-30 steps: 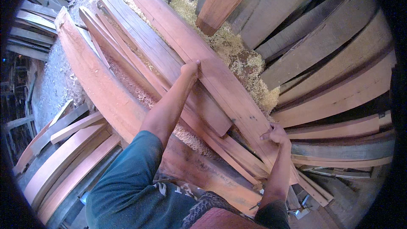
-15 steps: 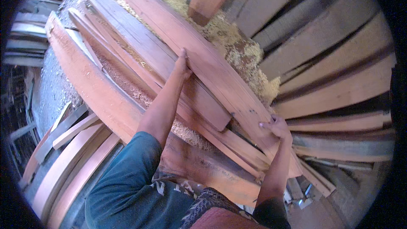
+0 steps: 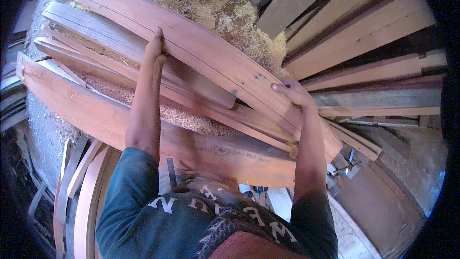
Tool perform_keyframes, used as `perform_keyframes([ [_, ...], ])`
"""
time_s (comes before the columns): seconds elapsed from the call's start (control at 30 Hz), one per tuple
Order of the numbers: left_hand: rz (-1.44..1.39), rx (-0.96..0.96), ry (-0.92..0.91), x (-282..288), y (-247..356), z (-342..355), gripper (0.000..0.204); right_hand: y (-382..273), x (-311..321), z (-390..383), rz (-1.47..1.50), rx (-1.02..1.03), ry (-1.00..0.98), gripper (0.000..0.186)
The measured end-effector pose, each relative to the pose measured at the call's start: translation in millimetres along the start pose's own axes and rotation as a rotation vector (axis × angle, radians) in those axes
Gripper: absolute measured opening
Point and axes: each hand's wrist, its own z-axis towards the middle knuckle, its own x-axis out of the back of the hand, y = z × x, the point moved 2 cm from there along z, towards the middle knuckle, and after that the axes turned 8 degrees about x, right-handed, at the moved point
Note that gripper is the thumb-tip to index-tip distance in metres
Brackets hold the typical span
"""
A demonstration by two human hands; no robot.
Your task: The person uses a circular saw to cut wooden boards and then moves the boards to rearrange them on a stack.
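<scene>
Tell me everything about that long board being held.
The long board looks like reddish-brown wood, marked by a dark lengthwise line and a few dark spots toward its right end. It slants from upper left to lower right. The left hand grips its near edge, the right hand its far edge, thumbs on top.

White block letters (image 3: 162, 205), across dark green shirt (image 3: 127, 220), partly hidden

Between the left hand (image 3: 155, 45) and the right hand (image 3: 294, 93), the top of the long board (image 3: 206, 48) can be reached from above. Past its far edge, a hand could pass over the shavings (image 3: 235, 23). Planks (image 3: 369, 34) block the way just beyond the right hand. On the near side, a lower board (image 3: 203, 85) and both forearms obstruct.
</scene>
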Motion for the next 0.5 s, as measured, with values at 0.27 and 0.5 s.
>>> perform_keyframes([
  [0.27, 0.391, 0.151, 0.165, -20, 25, -44, 0.027, 25, -59, 22, -0.097, -0.141, -0.071, 0.085],
  [0.5, 1.003, -0.167, 0.163, 34, 22, 24, 0.024, 60, -104, 33, -0.184, 0.043, -0.051, 0.067],
])
